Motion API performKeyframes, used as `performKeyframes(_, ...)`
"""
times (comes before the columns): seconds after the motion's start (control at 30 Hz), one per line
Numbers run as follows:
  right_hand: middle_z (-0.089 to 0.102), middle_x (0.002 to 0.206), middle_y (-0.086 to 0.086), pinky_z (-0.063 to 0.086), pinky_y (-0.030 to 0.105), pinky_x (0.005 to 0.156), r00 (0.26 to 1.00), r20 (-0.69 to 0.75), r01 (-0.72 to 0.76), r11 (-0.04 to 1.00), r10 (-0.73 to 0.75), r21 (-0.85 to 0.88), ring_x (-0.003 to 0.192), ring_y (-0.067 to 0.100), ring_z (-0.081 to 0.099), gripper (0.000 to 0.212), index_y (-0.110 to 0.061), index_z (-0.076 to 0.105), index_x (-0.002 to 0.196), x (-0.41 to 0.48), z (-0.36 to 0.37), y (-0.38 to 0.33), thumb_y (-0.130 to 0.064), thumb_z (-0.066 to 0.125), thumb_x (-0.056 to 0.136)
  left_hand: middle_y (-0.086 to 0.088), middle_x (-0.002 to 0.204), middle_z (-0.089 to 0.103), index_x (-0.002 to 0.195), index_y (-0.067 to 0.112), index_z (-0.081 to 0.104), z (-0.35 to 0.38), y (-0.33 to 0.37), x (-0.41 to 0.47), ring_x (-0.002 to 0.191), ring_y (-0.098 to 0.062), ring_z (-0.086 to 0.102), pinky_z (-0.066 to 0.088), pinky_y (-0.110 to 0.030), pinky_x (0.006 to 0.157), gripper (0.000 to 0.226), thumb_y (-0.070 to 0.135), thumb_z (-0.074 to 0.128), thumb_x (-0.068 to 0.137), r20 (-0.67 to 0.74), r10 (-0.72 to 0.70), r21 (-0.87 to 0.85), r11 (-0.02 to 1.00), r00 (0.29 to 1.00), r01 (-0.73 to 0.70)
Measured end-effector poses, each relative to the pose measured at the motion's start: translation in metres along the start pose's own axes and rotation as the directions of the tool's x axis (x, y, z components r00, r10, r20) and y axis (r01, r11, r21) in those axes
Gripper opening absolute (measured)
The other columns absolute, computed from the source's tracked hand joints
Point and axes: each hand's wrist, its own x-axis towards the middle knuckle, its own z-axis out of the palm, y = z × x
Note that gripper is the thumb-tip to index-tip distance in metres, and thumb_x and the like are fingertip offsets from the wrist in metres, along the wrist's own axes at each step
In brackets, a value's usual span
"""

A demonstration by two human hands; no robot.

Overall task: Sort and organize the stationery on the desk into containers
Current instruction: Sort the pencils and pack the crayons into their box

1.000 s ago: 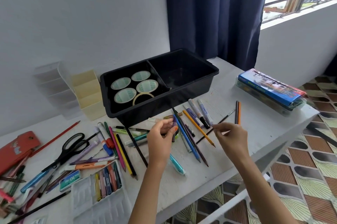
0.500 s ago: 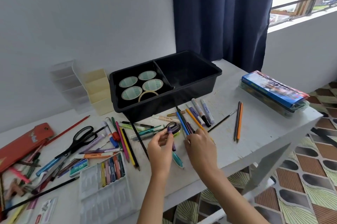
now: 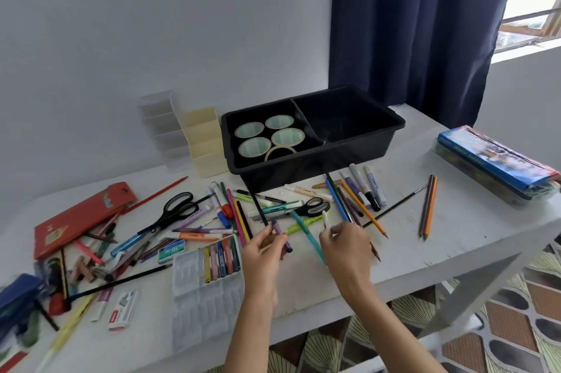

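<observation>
Pens, pencils and markers lie scattered over the white desk point(image 3: 455, 239). My left hand point(image 3: 262, 257) grips a purple pen point(image 3: 281, 236) just above the desk, in front of the black tray point(image 3: 315, 164). My right hand point(image 3: 347, 246) pinches a small white pen point(image 3: 325, 218) at its fingertips, next to a teal pen point(image 3: 305, 231) lying between the hands. The tray has two compartments: the left one holds several tape rolls point(image 3: 287, 136), the right one is bare. A bunch of pencils and markers point(image 3: 355, 196) lies just beyond my right hand.
A cream organiser point(image 3: 204, 142) and a clear one point(image 3: 161, 125) stand left of the tray. Two scissors point(image 3: 177, 210) point(image 3: 315, 207), a red pencil case point(image 3: 82, 216) and a clear crayon box point(image 3: 209, 284) lie on the left. A blue box point(image 3: 494, 160) sits at the right edge.
My right hand came in from the right to the pile and now pinches the white pen. My left hand drew back toward me with the purple pen.
</observation>
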Motion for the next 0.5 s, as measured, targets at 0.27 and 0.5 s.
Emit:
performKeyframes(0.27, 0.062, 0.067, 0.001, 0.048, 0.016, 0.053, 0.971, 0.214, 0.028, 0.941, -0.106, 0.338, 0.06, 0.012, 0.06, 0.035, -0.018, 0.051, 0.115, -0.045, 0.014, -0.034, -0.008, 0.064, 0.084, -0.006, 0.099, 0.067, 0.119, 0.007, 0.061, -0.058, -0.001, -0.01, 0.094, -0.019, 0.064, 0.052, -0.032, 0.086, 0.037, 0.004, 0.068, 0.082, -0.16, 0.044, -0.011, 0.999, 0.986, -0.046)
performKeyframes(0.5, 0.064, 0.077, 0.004, 0.056, 0.024, 0.055, 0.903, 0.381, 0.051, 0.931, -0.197, 0.361, 0.056, 0.013, 0.065, 0.054, -0.025, 0.044, 0.125, -0.075, 0.044, -0.057, -0.005, 0.068, 0.082, -0.01, 0.095, 0.066, 0.123, 0.007, 0.056, -0.114, 0.005, -0.015, 0.083, -0.016, 0.063, 0.05, -0.021, 0.068, 0.04, 0.001, 0.064, 0.085, -0.259, 0.073, -0.039, 0.995, 0.963, -0.086)
